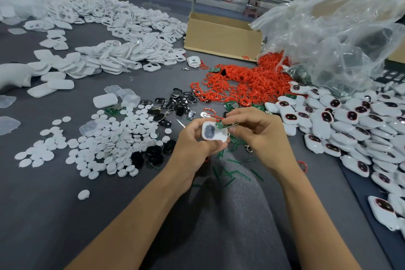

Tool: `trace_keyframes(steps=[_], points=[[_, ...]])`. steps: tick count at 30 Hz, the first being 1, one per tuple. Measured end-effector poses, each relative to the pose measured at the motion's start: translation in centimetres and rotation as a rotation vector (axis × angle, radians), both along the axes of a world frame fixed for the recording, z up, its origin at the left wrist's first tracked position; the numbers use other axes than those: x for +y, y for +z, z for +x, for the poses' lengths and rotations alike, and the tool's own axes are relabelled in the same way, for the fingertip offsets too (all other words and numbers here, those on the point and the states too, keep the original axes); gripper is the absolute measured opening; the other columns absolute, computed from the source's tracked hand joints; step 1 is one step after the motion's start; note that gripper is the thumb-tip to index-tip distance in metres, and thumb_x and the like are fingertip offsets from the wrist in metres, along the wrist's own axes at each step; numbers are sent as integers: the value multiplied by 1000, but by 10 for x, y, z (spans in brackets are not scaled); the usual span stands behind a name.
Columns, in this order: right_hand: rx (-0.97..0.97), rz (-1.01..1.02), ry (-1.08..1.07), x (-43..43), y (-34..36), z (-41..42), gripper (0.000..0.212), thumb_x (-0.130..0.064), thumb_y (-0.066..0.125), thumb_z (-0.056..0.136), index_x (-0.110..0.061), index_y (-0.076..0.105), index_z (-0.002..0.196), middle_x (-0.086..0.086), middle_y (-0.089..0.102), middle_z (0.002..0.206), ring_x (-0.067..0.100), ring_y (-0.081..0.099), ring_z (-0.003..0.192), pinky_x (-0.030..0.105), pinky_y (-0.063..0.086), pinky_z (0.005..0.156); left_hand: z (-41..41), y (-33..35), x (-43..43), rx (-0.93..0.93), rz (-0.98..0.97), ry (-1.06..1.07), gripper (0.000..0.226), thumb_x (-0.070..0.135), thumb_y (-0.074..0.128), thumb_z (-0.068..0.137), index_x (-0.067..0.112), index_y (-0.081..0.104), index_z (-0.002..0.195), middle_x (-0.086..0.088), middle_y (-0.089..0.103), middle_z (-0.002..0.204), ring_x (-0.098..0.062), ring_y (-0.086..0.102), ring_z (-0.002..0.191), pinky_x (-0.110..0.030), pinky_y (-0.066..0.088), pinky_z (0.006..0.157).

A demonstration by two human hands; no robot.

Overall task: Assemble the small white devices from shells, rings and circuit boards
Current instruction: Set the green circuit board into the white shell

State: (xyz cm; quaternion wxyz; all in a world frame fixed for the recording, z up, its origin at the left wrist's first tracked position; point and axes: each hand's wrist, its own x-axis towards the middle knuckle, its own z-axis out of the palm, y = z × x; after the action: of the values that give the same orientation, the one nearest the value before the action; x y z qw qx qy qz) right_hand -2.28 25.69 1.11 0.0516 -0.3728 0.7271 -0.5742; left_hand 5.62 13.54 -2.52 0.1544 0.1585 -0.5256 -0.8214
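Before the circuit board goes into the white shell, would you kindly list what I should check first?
1. Left hand grips the white shell with its hollow side up: ok.
2. Right hand pinches the green circuit board: ok.
3. Board seated flat in the shell: not ok, it is only at the shell's far right rim.
4. Board's component side facing the right way: cannot tell, fingers cover much of it.
5. Ring already fitted in this shell: cannot tell.
6. Spare red rings piled on the table beyond the hands: ok.
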Motion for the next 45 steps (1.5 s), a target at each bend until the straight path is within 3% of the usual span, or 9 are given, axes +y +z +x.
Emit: trace_keyframes(steps=[3,6,9,14,18,23,26,32,45], points=[[-71,10,1,-1,-1,-1,32,9,69,78,-22,71,87,3,65,75,14,56,68,28,48,68,0,2,1,3,6,14,42,-23,59,79,11,62,102,-17,68,104,-33,66,102,-41,57,90],[-93,21,4,-3,-4,-1,28,5,71,79,-19,68,93,7,61,70,20,52,66,34,43,66,2,4,2,0,-1,0,44,-22,61,79,8,61,111,-20,67,112,-34,66,107,-41,56,93],[-91,22,3,-7,-7,5,22,3,70,80,-16,67,91,8,64,67,22,57,61,39,48,63,4,4,2,6,4,-9,46,-23,59,80,3,59,117,-23,66,115,-28,68,101,-34,58,87],[64,122,-135,-13,-15,7,18,0,72,78,-17,69,85,0,61,68,18,57,56,30,48,58,4,3,2,-8,-31,-7,46,-24,58,80,3,59,117,-24,66,115,-30,66,105,-42,54,95],[282,167,-206,-15,-18,6,15,-3,74,76,-15,69,83,-1,62,86,12,57,59,14,42,58,3,1,1,-5,-39,-12,41,-22,57,82,4,61,115,-19,68,110,-19,66,94,-29,59,84],[404,216,-180,-13,-20,3,16,-5,79,71,-13,71,83,-1,60,88,11,55,59,9,38,59,3,0,0,-23,-20,-8,40,-20,57,85,8,61,113,-12,68,104,-16,65,92,-25,59,79],[461,276,-176,-12,-20,3,18,-8,80,71,-13,72,87,0,60,92,2,48,61,14,39,64,4,1,1,-29,-19,-6,39,-20,58,85,9,61,111,-15,67,107,-21,64,96,-30,59,84],[522,403,-167,-10,-20,6,13,-13,68,83,-15,65,95,-5,58,105,18,55,77,43,50,71,5,3,3,-44,-19,1,41,-21,57,83,4,59,115,-15,66,106,-20,63,96,-30,57,87],[534,406,-167,-12,-21,7,14,-13,67,83,-13,62,97,-4,57,106,19,53,77,44,49,68,4,3,3,-56,-46,4,42,-21,57,84,2,59,119,-20,66,110,-22,63,97,-27,58,84]])
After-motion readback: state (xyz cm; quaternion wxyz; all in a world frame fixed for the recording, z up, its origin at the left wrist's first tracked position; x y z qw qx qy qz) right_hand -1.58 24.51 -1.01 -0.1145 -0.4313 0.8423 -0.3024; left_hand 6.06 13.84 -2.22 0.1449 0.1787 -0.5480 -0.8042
